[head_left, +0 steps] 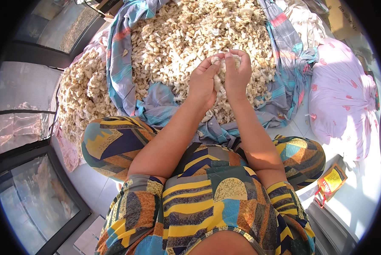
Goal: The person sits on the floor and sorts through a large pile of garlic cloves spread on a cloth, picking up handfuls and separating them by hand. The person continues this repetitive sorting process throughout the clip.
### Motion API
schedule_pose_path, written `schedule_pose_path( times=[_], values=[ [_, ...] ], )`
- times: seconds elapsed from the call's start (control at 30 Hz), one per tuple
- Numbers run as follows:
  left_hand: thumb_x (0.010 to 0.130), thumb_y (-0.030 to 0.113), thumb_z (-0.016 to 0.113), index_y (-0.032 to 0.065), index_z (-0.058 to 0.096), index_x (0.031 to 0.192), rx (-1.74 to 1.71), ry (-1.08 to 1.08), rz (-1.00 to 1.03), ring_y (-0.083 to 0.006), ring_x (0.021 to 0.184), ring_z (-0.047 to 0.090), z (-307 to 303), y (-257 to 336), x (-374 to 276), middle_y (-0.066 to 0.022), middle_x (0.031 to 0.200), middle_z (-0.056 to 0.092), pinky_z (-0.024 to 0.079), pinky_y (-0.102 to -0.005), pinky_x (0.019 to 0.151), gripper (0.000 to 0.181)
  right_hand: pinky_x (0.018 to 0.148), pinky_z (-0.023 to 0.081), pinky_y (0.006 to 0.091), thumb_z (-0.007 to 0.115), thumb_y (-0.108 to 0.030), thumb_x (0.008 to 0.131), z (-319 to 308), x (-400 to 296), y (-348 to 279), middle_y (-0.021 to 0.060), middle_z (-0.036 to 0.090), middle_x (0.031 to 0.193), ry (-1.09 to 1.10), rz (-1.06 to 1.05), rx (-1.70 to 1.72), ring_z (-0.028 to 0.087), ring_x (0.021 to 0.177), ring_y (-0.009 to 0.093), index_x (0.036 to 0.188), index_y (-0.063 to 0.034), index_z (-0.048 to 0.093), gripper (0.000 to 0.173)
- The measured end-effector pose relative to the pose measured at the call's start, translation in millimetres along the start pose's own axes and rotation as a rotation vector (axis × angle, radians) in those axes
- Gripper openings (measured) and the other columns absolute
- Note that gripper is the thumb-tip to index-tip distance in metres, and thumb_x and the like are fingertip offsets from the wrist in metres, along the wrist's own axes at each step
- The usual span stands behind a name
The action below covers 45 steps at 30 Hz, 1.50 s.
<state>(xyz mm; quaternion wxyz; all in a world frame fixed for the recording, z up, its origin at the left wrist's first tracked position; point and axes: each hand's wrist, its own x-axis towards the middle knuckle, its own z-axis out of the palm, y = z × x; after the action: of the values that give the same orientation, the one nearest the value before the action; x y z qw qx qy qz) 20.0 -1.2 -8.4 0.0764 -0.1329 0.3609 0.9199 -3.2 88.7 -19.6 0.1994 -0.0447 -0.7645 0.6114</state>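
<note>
A large heap of off-white fibre tufts, like raw cotton or kapok, (165, 47) lies on a blue-grey checked cloth (122, 73) with bunched edges. Over the heap's near right part, my left hand (204, 78) and my right hand (238, 71) meet at the fingertips. Between them is a pale tuft (215, 60), pinched by the thumb and fingers of my left hand. My right hand's thumb and forefinger close on fibre at its other side; the fingers partly hide it.
A second mound of tufts (85, 86) rests on pink cloth at the left, beside dark-framed glass panels (37, 197). To the right stands a tied, stuffed white cloth bundle with hearts (340, 95). An orange and yellow packet (332, 181) lies near my right knee.
</note>
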Motion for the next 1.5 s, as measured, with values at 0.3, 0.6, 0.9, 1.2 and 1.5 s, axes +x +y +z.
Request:
schedule_pose_path(
  times=[0.3,0.6,0.9,1.2,1.5],
  values=[
    [0.102,0.022,0.039,0.0046,0.05,0.126,0.029,-0.093,0.007,-0.0178,0.106,0.056,2,9,-6,-0.0095,0.121,0.056,0.047,-0.034,0.093,0.032,0.099,0.038,0.0331,0.048,-0.024,0.096,15,-31,-22,0.0168,0.05,0.128,-0.094,0.095,0.31,0.05,0.114,0.023,0.131,0.002,0.043,0.043],
    [0.1,0.021,0.042,0.0081,0.041,0.132,-0.185,-0.129,-0.072,-0.0183,0.105,0.057,9,-3,-15,-0.0084,0.122,0.053,0.05,-0.0318,0.088,0.034,0.096,0.041,0.0325,0.048,-0.015,0.094,10,-17,-24,0.0126,0.054,0.126,-0.138,-0.077,0.383,0.052,0.114,0.022,0.109,0.0005,0.058,0.023],
    [0.098,0.01,0.044,0.0036,0.047,0.122,-0.076,0.122,-0.025,-0.0214,0.096,0.061,7,10,-6,-0.013,0.109,0.057,0.054,-0.0322,0.081,0.026,0.098,0.039,0.0312,0.048,-0.021,0.095,13,-16,-10,0.0119,0.057,0.119,-0.085,-0.025,0.348,0.052,0.114,0.02,0.117,-0.0015,0.056,0.031],
    [0.087,-0.004,0.044,0.005,0.048,0.128,0.238,-0.111,0.144,-0.0193,0.102,0.058,11,28,-5,-0.0114,0.117,0.058,0.049,-0.0296,0.087,0.042,0.086,0.047,0.0314,0.046,-0.03,0.098,13,-20,-31,0.0041,0.054,0.115,-0.221,0.763,1.059,0.055,0.099,0.015,0.128,-0.0124,0.044,0.035],
    [0.1,0.037,0.04,0.0046,0.033,0.141,0.029,0.021,-0.083,-0.0199,0.12,0.048,22,23,-14,-0.012,0.136,0.044,0.045,-0.0306,0.095,0.052,0.097,0.042,0.0361,0.054,-0.012,0.088,8,-17,-28,0.0143,0.057,0.119,-0.146,-0.404,0.203,0.055,0.111,0.027,0.109,-0.0012,0.053,0.023]
  ],
)
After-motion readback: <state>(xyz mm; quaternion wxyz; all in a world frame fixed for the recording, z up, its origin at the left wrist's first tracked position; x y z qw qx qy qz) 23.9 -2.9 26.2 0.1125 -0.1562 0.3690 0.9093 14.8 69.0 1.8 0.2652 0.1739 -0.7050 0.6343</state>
